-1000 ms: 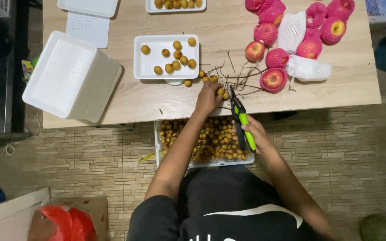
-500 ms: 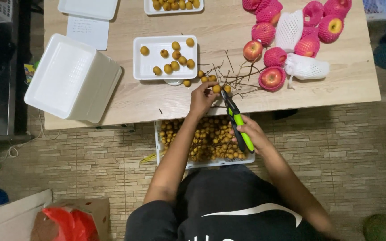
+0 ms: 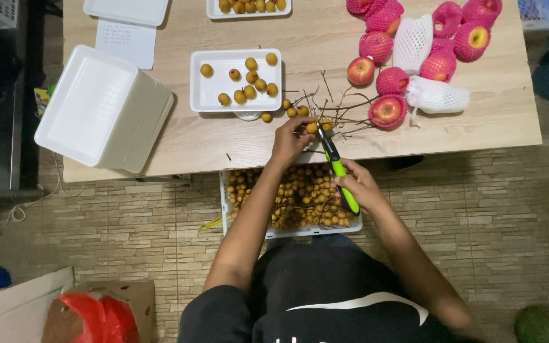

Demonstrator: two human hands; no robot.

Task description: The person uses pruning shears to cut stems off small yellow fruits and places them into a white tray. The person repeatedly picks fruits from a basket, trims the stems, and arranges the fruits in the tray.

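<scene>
At the centre of the frame, the left hand pinches a small yellow-brown fruit on a bare twiggy branch that lies on the wooden worktop; its grip is closed on that fruit. The right hand, just below and right of it, is wrapped around the green handles of a pair of scissors, whose dark blades point up toward the fruit and reach it. Below both hands, under the worktop's edge, a white crate full of the same fruit sits on the tiled floor. Above the left hand, a white foam tray holds 8 loose fruits, with a few more beside it. In the upper right lie red apples, several in pink or white foam netting. At the left, an upturned white foam box overhangs the worktop's edge.
</scene>
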